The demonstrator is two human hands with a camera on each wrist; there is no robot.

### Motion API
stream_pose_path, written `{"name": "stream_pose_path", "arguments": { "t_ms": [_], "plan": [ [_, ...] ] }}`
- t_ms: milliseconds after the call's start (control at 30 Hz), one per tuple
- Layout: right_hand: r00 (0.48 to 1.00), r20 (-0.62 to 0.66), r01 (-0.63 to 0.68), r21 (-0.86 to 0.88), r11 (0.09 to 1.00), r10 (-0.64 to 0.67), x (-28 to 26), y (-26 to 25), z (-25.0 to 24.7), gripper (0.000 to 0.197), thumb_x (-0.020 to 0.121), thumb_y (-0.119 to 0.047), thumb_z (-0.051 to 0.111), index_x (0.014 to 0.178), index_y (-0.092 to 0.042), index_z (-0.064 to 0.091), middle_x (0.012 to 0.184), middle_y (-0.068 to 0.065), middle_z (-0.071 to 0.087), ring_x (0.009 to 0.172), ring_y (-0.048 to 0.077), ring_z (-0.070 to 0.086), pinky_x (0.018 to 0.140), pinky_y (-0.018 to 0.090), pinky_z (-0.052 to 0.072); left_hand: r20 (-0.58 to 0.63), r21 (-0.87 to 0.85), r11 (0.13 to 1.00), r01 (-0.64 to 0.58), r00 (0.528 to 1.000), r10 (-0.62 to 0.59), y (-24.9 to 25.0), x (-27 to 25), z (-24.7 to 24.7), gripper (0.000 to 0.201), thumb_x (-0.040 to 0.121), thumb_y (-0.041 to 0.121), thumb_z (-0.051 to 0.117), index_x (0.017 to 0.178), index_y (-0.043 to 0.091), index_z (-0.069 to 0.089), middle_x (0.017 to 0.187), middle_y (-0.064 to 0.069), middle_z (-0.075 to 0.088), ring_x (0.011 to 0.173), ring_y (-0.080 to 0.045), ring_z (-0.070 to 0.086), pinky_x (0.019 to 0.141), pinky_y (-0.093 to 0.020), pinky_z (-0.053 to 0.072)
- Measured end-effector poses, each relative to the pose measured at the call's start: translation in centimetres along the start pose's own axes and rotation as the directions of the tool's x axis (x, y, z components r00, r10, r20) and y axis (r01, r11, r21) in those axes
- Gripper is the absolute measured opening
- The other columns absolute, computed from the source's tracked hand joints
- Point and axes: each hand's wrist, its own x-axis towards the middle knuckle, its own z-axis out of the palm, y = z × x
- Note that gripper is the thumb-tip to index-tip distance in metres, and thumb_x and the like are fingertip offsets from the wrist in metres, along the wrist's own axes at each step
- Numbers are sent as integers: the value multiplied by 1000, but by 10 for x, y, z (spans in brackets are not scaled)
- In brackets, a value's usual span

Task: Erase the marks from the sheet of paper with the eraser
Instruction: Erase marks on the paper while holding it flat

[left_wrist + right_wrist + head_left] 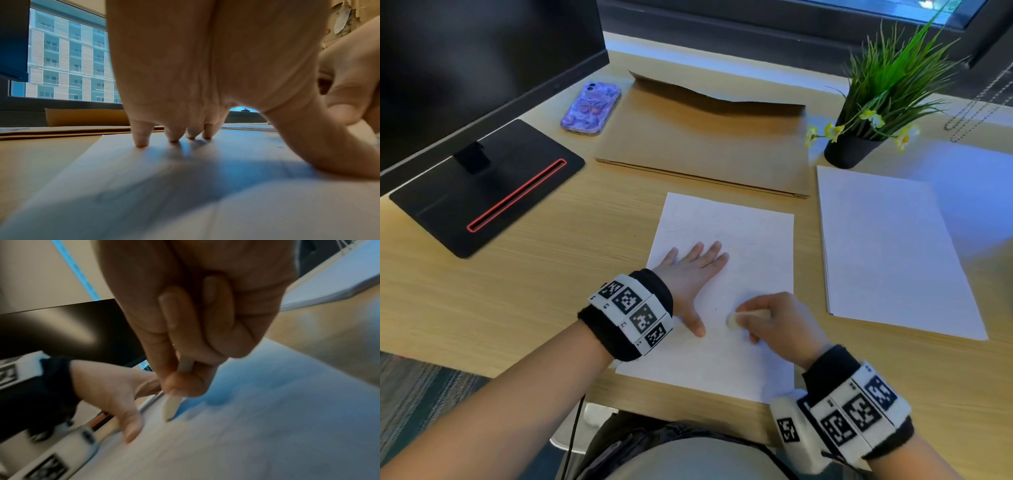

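Observation:
A white sheet of paper (750,240) with faint pencil marks lies on the wooden desk in front of me. My left hand (693,274) lies flat on its left part, fingers spread and pressing it down; the left wrist view shows its fingertips (141,142) on the sheet (144,186). My right hand (774,318) pinches a pale flat eraser (732,321) between thumb and fingers, its tip down on the lower middle of the sheet. The right wrist view shows the eraser (170,407) touching the paper (267,426), with a small dark mark (716,309) nearby.
A second stack of white paper (887,253) lies to the right. A flat cardboard folder (705,137) sits behind the sheet, a potted plant (859,137) at the back right, a phone (590,108) and a monitor base (486,185) at the left.

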Motion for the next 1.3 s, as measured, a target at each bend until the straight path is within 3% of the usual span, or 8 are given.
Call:
{"name": "stream_pose_path", "arguments": {
  "t_ms": [67,267,433,600,767,967,1133,1300],
  "plan": [
    [996,84,-17,-32,999,19,1,0,-5,11,88,-19,64,95,-13,70,54,-4,59,35,-5,46,41,5,33,2,-1,1000,0,1000,0,0,1,0,130,68,44,79,147,21,-21,152,5,-32,141,-18,-25,114,-48,-9],
    [983,-172,-46,134,990,69,20,3,-18,15,85,-19,68,97,-12,72,54,-2,58,33,-3,45,39,7,32,1,-9,1000,0,1000,0,1,0,0,130,68,44,79,147,21,-21,151,6,-33,141,-18,-25,114,-48,-9],
    [987,144,-70,18,997,66,4,4,-11,8,86,-20,66,89,-17,73,47,-7,56,38,2,41,40,12,32,7,22,1000,-6,1000,6,1,0,-1,130,68,44,79,147,21,-21,152,5,-32,142,-19,-24,115,-49,-7],
    [982,-167,-68,137,988,91,25,6,-25,8,85,-17,65,88,-15,72,47,-5,56,38,1,42,42,14,34,7,19,1000,-4,1000,4,3,-1,-3,129,69,44,79,147,21,-21,152,5,-31,142,-19,-24,115,-49,-7],
    [987,153,-45,3,999,44,7,0,-5,6,85,-18,67,88,-17,72,47,-6,56,36,0,43,40,8,32,14,29,1000,-5,1000,4,2,0,-3,130,68,44,79,147,20,-22,152,4,-32,142,-20,-24,115,-50,-6],
    [984,-153,-54,231,972,91,31,0,-12,12,84,-15,69,94,-8,71,50,-1,56,32,0,41,37,12,32,12,18,1000,-5,1000,5,2,0,-2,130,68,43,79,147,21,-21,152,5,-31,142,-19,-24,115,-50,-7],
    [989,105,-118,149,982,103,15,0,-1,7,86,-17,67,89,-12,70,49,-2,56,33,1,40,37,14,32,8,22,1000,-11,1000,11,2,0,-1,130,68,43,80,147,20,-20,152,4,-31,142,-20,-24,115,-51,-6],
    [975,-186,-64,289,955,122,38,-5,-17,8,84,-13,68,90,-8,69,53,3,57,30,0,40,37,13,33,0,17,1000,-5,1000,5,2,0,0,130,68,45,79,147,20,-21,152,4,-31,142,-20,-24,115,-51,-6]
  ]
}}
